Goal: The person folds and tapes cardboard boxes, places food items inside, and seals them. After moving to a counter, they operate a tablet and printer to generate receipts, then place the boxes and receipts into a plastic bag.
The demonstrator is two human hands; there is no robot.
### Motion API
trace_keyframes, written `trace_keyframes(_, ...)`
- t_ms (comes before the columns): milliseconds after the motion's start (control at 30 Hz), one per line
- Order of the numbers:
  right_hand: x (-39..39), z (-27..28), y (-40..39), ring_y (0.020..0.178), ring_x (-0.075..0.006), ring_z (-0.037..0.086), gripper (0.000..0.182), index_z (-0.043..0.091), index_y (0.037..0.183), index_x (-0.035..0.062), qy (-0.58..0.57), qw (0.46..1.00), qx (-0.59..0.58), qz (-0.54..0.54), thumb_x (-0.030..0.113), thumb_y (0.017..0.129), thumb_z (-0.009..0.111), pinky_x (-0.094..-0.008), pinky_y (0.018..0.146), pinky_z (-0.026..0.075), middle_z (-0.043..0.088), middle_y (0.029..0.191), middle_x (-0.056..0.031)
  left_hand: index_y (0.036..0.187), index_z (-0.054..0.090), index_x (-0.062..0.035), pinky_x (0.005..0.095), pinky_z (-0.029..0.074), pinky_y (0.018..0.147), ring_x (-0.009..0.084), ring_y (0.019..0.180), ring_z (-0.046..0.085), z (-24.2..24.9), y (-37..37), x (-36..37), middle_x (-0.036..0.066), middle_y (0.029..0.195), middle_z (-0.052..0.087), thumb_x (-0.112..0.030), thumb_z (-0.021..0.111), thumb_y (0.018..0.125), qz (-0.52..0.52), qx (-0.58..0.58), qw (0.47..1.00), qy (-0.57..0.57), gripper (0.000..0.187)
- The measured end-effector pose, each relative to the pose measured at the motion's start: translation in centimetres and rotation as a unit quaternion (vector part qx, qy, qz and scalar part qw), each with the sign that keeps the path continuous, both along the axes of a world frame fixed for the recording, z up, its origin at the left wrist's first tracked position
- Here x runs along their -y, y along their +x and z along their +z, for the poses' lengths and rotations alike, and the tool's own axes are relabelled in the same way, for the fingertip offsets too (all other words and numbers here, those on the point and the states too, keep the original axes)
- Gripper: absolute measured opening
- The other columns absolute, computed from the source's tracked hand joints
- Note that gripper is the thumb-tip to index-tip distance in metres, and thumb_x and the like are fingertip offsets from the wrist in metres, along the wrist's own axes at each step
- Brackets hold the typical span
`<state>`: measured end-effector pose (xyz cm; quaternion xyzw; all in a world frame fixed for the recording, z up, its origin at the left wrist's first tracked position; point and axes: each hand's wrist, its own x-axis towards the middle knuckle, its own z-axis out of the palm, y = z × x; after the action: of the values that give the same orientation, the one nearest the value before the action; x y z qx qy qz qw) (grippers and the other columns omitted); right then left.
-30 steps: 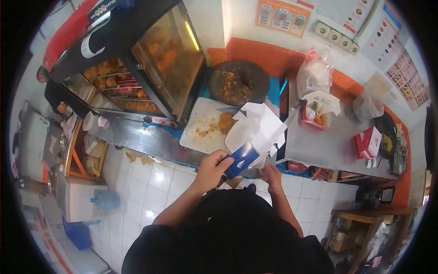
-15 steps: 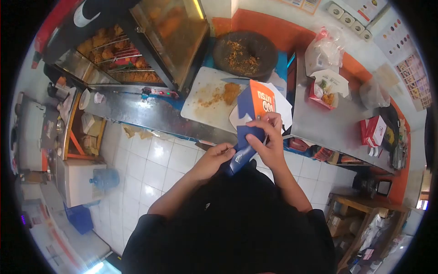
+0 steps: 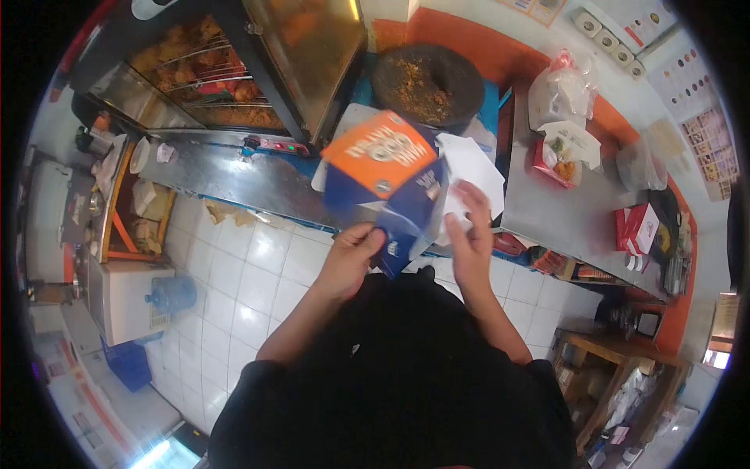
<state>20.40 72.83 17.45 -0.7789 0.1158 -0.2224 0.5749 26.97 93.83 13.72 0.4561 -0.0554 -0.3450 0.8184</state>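
My left hand [image 3: 353, 260] pinches the lower corner of a partly folded blue and orange takeaway box [image 3: 383, 176], thumb on top. The printed outside of the box faces up, tilted over the counter's front edge. Just right of it, my right hand [image 3: 471, 238] has its fingers apart, slightly blurred, overlapping a white cardboard panel [image 3: 478, 168] beside the box. Behind the box, most of a white cutting board [image 3: 355, 117] is hidden. A dark stone mortar [image 3: 461, 74] with brown crumbs or ground paste stands beyond the board.
A heated display cabinet [image 3: 301, 102] with fried food stands at the back left. On the right counter [image 3: 539, 211] are an open red food box [image 3: 551, 168] with food in it, a closed red and white box [image 3: 642, 228] and a plastic bag [image 3: 566, 86].
The takeaway box has swung left and opened out wider, its orange panel now turned upward. My right hand has let go of it and spread its fingers; my left keeps hold.
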Motion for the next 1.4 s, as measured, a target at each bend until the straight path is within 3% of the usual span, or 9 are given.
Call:
trace_keyframes(200, 1.1, -2.2, -0.3, 0.126, -0.0261, 0.054, 0.070, 0.032, 0.146, 0.0017, 0.570, 0.814, -0.002, 0.106, 0.015, 0.091, 0.073, -0.0434, 0.107, 0.043, 0.052, 0.137, -0.0149, 0.128, 0.059, -0.0084, 0.0402, 0.046, 0.105, 0.0228, 0.121, 0.060, -0.4, 2.5, -1.6, 0.008, 0.130, 0.064, -0.022, 0.063, 0.098, 0.030, -0.127, 0.970, -0.203, 0.034)
trace_keyframes(367, 0.9, -1.8, 1.4, 0.117, -0.0215, 0.056, 0.067, 0.044, 0.136, 0.0017, 0.348, 0.935, 0.066, 0.022, 0.005, 0.080, 0.080, -0.0369, 0.103, 0.044, 0.057, 0.127, -0.0114, 0.143, 0.047, -0.0061, 0.0462, 0.035, 0.108, 0.0259, 0.129, 0.051, -2.8, 3.5, -3.3, 0.012, 0.141, 0.055, -0.013, 0.059, 0.096, 0.283, 0.034, 0.958, -0.041, 0.049)
trace_keyframes(433, 0.8, -1.0, 1.5, 0.117, -0.0204, 0.056, 0.067, 0.049, 0.132, 0.0013, 0.169, 0.984, 0.046, 0.033, 0.004, 0.075, 0.083, -0.0359, 0.102, 0.043, 0.057, 0.126, -0.0102, 0.142, 0.049, -0.0050, 0.0447, 0.033, 0.106, 0.0264, 0.128, 0.050, 1.3, 1.9, -1.8, 0.011, 0.139, 0.056, -0.011, 0.060, 0.093, 0.512, 0.341, 0.736, 0.284, 0.051)
trace_keyframes(533, 0.7, 2.1, 2.4, 0.122, -0.0305, 0.052, 0.065, 0.062, 0.124, 0.0108, -0.088, 0.977, 0.003, 0.195, 0.001, 0.063, 0.084, -0.0383, 0.106, 0.040, 0.054, 0.131, -0.0125, 0.137, 0.053, -0.0019, 0.0457, 0.031, 0.106, 0.0272, 0.126, 0.051, 9.5, 1.2, -1.6, 0.015, 0.133, 0.059, -0.013, 0.062, 0.092, 0.164, 0.658, 0.598, 0.428, 0.047)
trace_keyframes(567, 0.2, 2.7, 2.6, 0.124, -0.0315, 0.050, 0.065, 0.063, 0.124, 0.0124, -0.130, 0.967, -0.001, 0.220, 0.001, 0.064, 0.083, -0.0408, 0.107, 0.038, 0.052, 0.133, -0.0128, 0.130, 0.058, 0.0000, 0.0429, 0.040, 0.099, 0.0344, 0.114, 0.058, 11.1, 1.9, -0.8, 0.015, 0.123, 0.064, -0.012, 0.061, 0.093, 0.074, 0.665, 0.614, 0.418, 0.039)
trace_keyframes(633, -0.9, 4.2, 3.0, 0.129, -0.0324, 0.046, 0.063, 0.064, 0.124, 0.0150, -0.245, 0.941, 0.021, 0.234, 0.003, 0.065, 0.081, -0.0453, 0.110, 0.033, 0.049, 0.137, -0.0128, 0.127, 0.058, 0.0011, 0.0368, 0.046, 0.092, 0.0265, 0.104, 0.064, 8.7, 3.9, -0.5, 0.014, 0.114, 0.068, -0.009, 0.060, 0.094, -0.114, 0.403, 0.858, 0.297, 0.034)
trace_keyframes(833, -2.7, 4.0, 3.1, 0.120, -0.0333, 0.054, 0.042, 0.065, 0.101, 0.0131, -0.198, 0.936, 0.142, 0.255, 0.019, 0.068, 0.090, -0.0452, 0.104, 0.032, 0.060, 0.128, -0.0100, 0.124, 0.055, 0.0038, 0.0281, 0.049, 0.091, 0.0133, 0.103, 0.063, 6.9, 6.4, -2.1, 0.012, 0.113, 0.068, -0.003, 0.060, 0.095, 0.053, 0.151, 0.984, 0.081, 0.029)
trace_keyframes(1167, -4.3, 4.2, 6.2, 0.117, -0.0362, 0.060, 0.027, 0.066, 0.082, 0.0047, -0.136, 0.928, 0.253, 0.237, 0.007, 0.066, 0.088, -0.0450, 0.097, 0.046, 0.070, 0.116, -0.0132, 0.120, 0.062, -0.0017, 0.0320, 0.053, 0.092, 0.0180, 0.101, 0.067, 5.2, 8.6, -2.8, 0.008, 0.110, 0.069, 0.002, 0.063, 0.092, 0.102, -0.092, 0.985, -0.103, 0.028)
trace_keyframes(1400, -3.7, 4.7, 8.6, 0.118, -0.0339, 0.062, 0.019, 0.071, 0.082, 0.0040, -0.210, 0.918, 0.215, 0.259, 0.001, 0.068, 0.084, -0.0435, 0.096, 0.049, 0.073, 0.109, -0.0144, 0.119, 0.063, -0.0036, 0.0376, 0.058, 0.089, 0.0201, 0.102, 0.068, 5.6, 6.5, -1.0, 0.010, 0.113, 0.069, -0.001, 0.063, 0.094, 0.235, 0.107, 0.965, -0.043, 0.025)
